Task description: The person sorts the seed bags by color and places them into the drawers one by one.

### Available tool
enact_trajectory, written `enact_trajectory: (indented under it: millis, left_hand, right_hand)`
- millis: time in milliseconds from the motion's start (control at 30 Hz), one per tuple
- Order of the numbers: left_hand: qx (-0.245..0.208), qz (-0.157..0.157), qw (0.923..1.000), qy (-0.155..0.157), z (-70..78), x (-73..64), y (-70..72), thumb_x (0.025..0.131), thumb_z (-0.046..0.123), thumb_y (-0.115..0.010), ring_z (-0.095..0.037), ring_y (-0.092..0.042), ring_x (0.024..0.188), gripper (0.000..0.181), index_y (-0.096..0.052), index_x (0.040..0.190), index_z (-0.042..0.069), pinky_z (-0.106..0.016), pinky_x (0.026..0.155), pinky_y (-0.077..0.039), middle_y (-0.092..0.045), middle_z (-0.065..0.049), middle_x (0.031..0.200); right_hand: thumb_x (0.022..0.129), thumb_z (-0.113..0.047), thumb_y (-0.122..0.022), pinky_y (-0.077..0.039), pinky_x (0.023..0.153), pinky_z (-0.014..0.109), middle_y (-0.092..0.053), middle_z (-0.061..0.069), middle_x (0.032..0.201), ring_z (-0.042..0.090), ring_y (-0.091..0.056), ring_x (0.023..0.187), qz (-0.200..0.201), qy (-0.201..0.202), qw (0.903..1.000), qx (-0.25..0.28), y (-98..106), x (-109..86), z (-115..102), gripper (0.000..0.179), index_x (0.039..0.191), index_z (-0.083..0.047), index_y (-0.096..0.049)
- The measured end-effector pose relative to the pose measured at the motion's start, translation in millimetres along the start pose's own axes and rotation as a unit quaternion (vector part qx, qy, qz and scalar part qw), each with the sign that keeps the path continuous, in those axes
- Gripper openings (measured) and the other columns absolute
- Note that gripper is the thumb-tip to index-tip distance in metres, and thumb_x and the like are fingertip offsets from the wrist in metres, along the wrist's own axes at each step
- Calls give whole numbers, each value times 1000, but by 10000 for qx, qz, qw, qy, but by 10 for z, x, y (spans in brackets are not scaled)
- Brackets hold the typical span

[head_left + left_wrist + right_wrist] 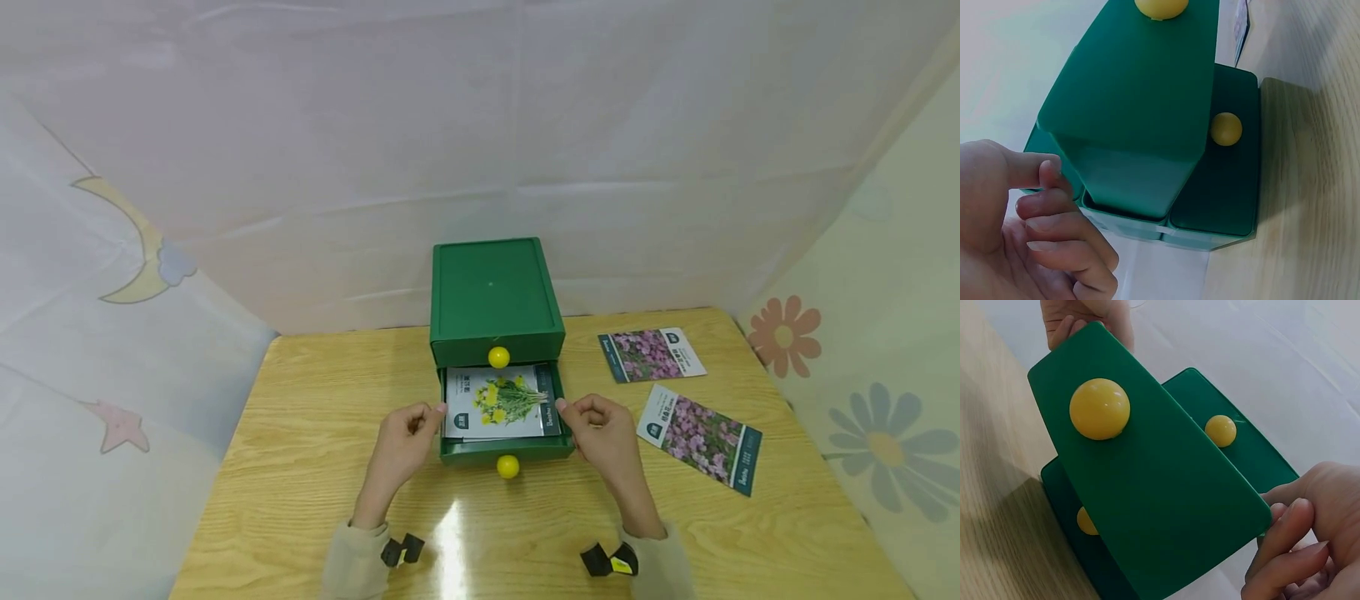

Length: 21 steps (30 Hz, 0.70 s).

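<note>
A green chest of drawers (pixel 491 287) has its middle drawer (pixel 487 452) pulled out, with a yellow knob (pixel 507 467) on the front. In that drawer lies a seed packet (pixel 472 408) printed with yellow flowers, another edge showing beneath it. At the drawer's left side, my left hand (pixel 405 437) has its thumb at the rim and its fingers curled outside. The right hand (pixel 602 433) does likewise at the right side, pinching the wall by the corner. In the left wrist view the left thumb and index finger (pixel 1052 178) meet beside the drawer wall.
Two seed packets with pink-purple flowers, one farther back (pixel 651 355) and one nearer (pixel 701 437), lie on the wooden table (pixel 315 400) to the right. Above and below the pulled-out drawer, the top drawer (pixel 1254 450) and bottom drawer (pixel 1222 187) are pushed in. Pale curtains surround the table.
</note>
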State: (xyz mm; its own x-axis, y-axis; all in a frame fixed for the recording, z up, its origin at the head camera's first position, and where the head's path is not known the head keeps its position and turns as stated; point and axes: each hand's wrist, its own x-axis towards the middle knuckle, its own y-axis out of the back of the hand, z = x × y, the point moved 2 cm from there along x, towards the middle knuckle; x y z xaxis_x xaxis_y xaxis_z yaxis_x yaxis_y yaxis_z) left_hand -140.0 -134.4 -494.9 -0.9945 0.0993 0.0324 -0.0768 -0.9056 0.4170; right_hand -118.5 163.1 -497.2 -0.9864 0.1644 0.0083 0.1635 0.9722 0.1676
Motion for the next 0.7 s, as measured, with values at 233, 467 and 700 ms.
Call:
enact_trajectory:
  millis: [233,467,700]
  left_hand:
    - [45,135,9998,-129,1,43,86,99,32,-59,-16,-49,58,29,-69,83,9,-27,49,-41,-58,-4,71]
    - [-117,180,9981,-574,71,151,200,99,28,-59,-18,-63,71,19,-68,101,12,-33,63,-53,-65,-8,89]
    - [-172,290,9936,-1082,219,298,303,100,32,-57,-22,-67,92,22,-64,113,16,-43,79,-55,-66,-6,105]
  right_hand:
    - [92,-16,-70,-38,36,29,-57,17,70,18,-46,37,406,887,9952,-15,-21,-161,-219,19,86,1,-65]
    - [88,4,-67,-38,39,24,-59,14,72,17,-49,46,744,1766,9813,-167,-84,-371,-471,4,86,5,-64]
    - [80,15,-69,-40,38,20,-61,7,66,14,-50,45,1024,2941,9500,-216,-202,-528,-423,13,85,4,-65]
